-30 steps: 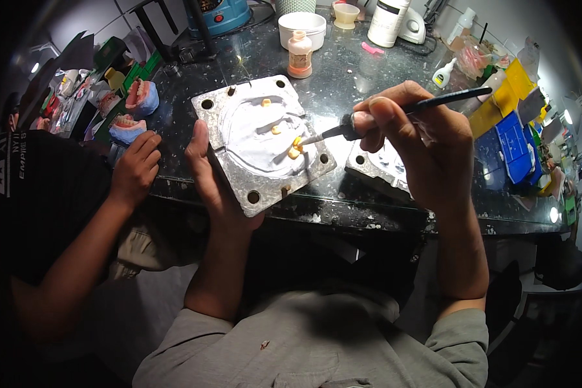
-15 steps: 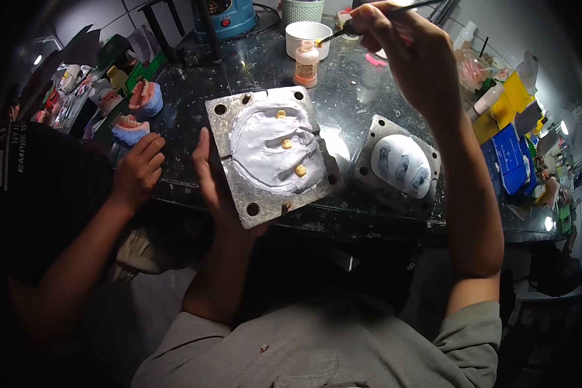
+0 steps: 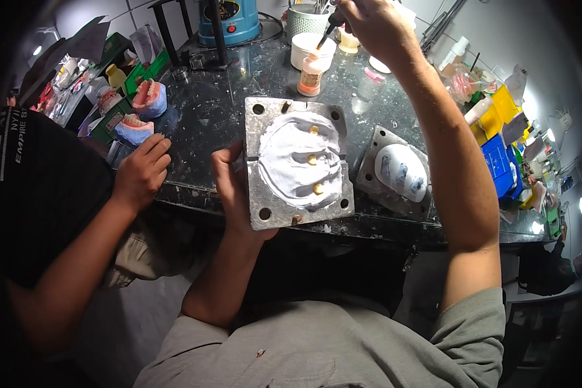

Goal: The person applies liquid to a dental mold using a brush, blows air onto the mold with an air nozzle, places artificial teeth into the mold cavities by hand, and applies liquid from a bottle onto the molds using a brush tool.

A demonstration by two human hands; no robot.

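Note:
My left hand [image 3: 227, 187] grips the edge and underside of a metal dental flask half [image 3: 257, 132], tilted up at the table's front edge. White plaster [image 3: 281, 158] fills it, with three grooves, each holding a small yellowish tooth [image 3: 312, 160]. Up at the far side, my right hand [image 3: 383, 32] is closed on a dark-handled brush [image 3: 330, 27]. The brush points down, its orange-tinted tip at the mouth of a small bottle [image 3: 311, 79] with orange-pink contents. The other flask half [image 3: 373, 165] lies on the table to the right, its white plaster mound [image 3: 399, 173] marked with dark patches.
At the left, a co-worker's hand [image 3: 143, 169] rests near two pink-and-blue denture models [image 3: 151, 99]. Behind the bottle stand a white cup [image 3: 302, 50], a tool holder [image 3: 302, 24] and a blue appliance [image 3: 229, 26]. Blue and yellow bins [image 3: 498, 161] crowd the right side.
My left hand has moved the flask half to the right and turned it more upright. The brush has swung from slanting sideways to pointing down at the bottle's mouth.

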